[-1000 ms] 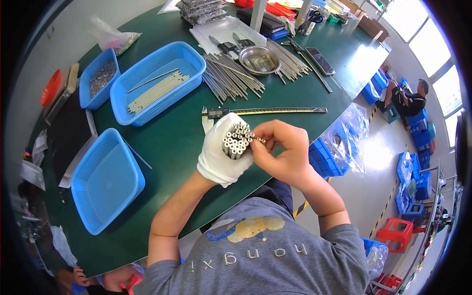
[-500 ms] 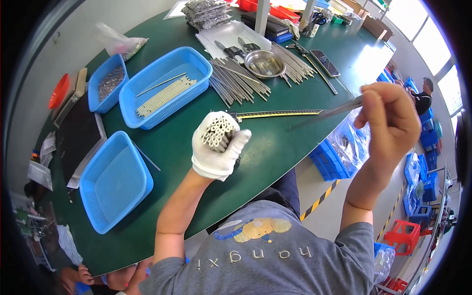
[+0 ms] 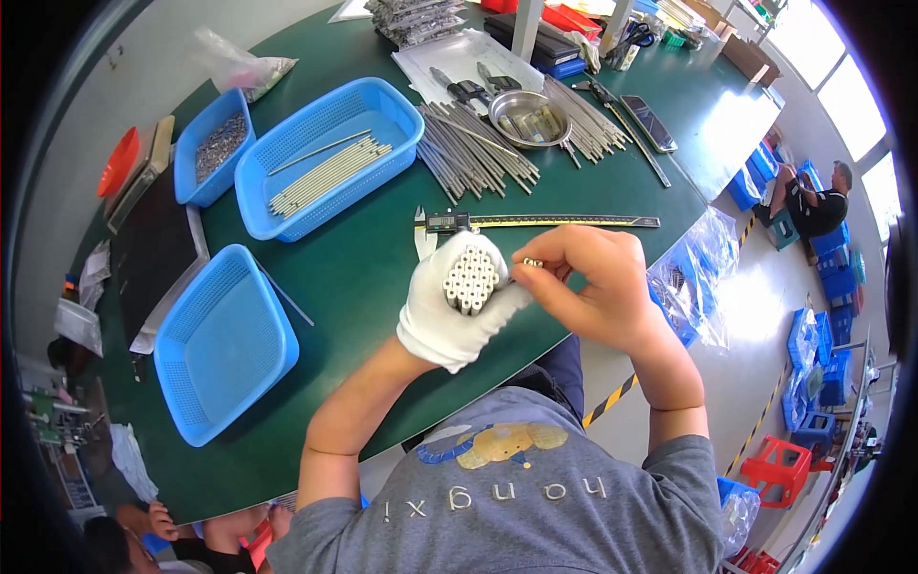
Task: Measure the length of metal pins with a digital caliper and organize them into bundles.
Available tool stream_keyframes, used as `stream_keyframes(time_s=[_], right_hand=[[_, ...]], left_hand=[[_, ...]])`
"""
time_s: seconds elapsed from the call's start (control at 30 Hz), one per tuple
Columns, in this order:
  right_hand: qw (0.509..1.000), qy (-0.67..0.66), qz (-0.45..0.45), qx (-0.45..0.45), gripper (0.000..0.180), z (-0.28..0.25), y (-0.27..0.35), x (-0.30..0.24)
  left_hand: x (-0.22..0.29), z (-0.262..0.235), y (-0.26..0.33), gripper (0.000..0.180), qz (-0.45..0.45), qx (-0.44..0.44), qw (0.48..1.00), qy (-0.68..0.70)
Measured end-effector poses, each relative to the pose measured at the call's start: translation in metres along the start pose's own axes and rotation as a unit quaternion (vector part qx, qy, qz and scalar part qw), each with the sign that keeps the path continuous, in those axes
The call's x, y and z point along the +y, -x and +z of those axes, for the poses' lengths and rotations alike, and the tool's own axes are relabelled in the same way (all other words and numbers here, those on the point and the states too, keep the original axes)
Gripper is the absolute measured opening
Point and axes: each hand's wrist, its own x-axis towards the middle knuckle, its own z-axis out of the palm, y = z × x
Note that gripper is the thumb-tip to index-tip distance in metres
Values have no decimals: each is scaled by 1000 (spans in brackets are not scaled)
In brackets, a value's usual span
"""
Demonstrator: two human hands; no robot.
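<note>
My left hand (image 3: 430, 320), in a white glove, is closed around a bundle of thin metal tubes (image 3: 470, 277) whose round, hollow ends face up at me. Just right of it, my bare right hand (image 3: 601, 287) pinches a few slim metal tubes (image 3: 533, 262) between thumb and fingers. Only their shiny ends show; the rest is hidden by the hand. Behind both hands a digital caliper (image 3: 545, 221) lies on the green table. Farther back are loose grey metal rods (image 3: 469, 143) and a round steel bowl (image 3: 531, 120) with small pieces in it.
A blue basket (image 3: 251, 206) at back left holds pale rods (image 3: 330, 177). A smaller blue bin (image 3: 182, 172) contains small metal bits. Nearer stands another blue basket (image 3: 225, 344). A phone (image 3: 648, 124) lies at back right; a person (image 3: 818, 206) sits beyond the table.
My right hand has come left and inward, from out at the right to beside the bundle. My left hand has shifted slightly right, turning the tube ends more squarely toward me.
</note>
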Motion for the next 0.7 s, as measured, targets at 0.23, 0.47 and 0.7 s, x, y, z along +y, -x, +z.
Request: stream_keyframes(time_s=[0.23, 0.47, 0.7], right_hand=[[999, -7, -22, -26, 10, 2, -2, -2], [997, -3, -64, -31, 11, 1, -2, 3], [995, -13, -76, -63, 22, 1, -1, 7]], left_hand=[[-5, -1, 2, 35, 84, -29, 994, -65], [-8, -7, -5, 35, 158, -39, 979, -126], [-5, -10, -3, 32, 84, -56, 989, -105]])
